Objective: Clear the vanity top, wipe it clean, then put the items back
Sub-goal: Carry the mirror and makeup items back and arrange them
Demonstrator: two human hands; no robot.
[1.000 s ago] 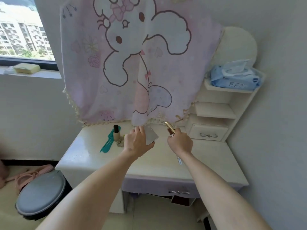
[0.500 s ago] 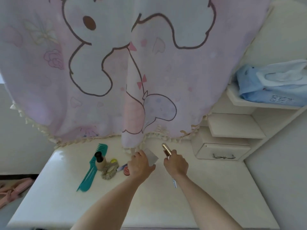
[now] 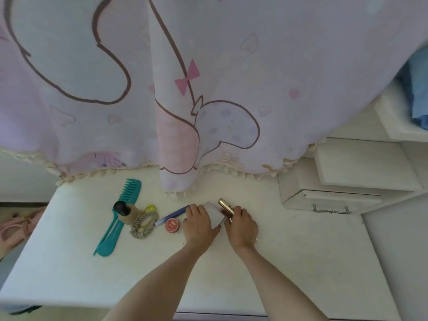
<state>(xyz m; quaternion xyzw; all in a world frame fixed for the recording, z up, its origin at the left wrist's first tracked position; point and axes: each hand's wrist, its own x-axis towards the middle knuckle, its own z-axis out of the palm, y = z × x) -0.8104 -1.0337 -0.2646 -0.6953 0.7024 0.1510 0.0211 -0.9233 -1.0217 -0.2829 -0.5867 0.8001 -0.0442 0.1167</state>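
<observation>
Judging by the comb [image 3: 120, 216], bottle [image 3: 126, 213] and red tin [image 3: 171, 225] lying at nine o'clock of the hands, items are being handled on the bench [image 3: 289, 262], though whether cleared or returned is unclear. The left hand [image 3: 199, 224] pinches a white card [image 3: 214, 214]; the right hand [image 3: 242, 228] grips a gold tube [image 3: 224, 206]. Both forearms reach to twelve o'clock. Next, each must be carried or set down.
</observation>
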